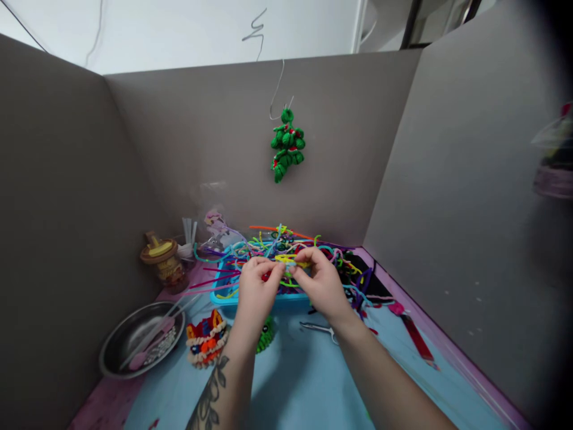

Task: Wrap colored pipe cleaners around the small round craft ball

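Above a blue tray (224, 298) heaped with colourful pipe cleaners (264, 246), both hands meet at their fingertips. A small light blue piece, seemingly pipe cleaner, sits between them, with a yellow pipe cleaner (285, 258) looped just behind it. My left hand (258, 282) is closed in a pinch at the left end of this piece. From the other side my right hand (320, 283) pinches too, thumb and forefinger close together. Whether the yellow loop is joined to the light blue piece, I cannot tell.
Left of my arms stand a metal bowl (111, 352) and a striped fuzzy piece (207, 339). Scissors (320, 327) and a red-handled tool (418, 337) lie right. A green ornament (287, 146) hangs on the grey back panel (201, 119). A brown jar (166, 266) stands back left.
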Available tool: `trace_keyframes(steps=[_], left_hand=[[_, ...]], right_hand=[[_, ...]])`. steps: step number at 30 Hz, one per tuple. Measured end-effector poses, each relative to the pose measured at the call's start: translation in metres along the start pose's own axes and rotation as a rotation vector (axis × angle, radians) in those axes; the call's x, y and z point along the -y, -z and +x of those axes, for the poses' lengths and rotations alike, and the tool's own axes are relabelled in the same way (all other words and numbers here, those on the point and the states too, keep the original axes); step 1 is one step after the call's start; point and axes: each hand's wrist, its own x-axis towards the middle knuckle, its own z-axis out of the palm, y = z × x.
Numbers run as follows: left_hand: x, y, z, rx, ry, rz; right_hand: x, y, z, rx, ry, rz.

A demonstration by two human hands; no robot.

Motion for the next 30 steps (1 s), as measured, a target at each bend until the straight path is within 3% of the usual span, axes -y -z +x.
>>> trace_keyframes(steps=[8,16,24,30], left_hand=[[-0.005,0.002,0.0,0.139,0.074,-0.067],[-0.005,-0.003,-0.002,0.033,0.04,-0.149],[0.004,-0.002,-0.001,0.076,0.169,-0.435],[0.005,0.006,0.005,0.135,0.267,-0.613]], right_hand=[[-0.002,0.0,-0.002,0.024,0.108,-0.167],[0.001,0.005,0.003,0.081,0.232,-0.223],[-0.001,0.013,0.007,0.131,0.195,-0.204],[-0.004,0.015,0.011,0.092,0.176,-0.225]])
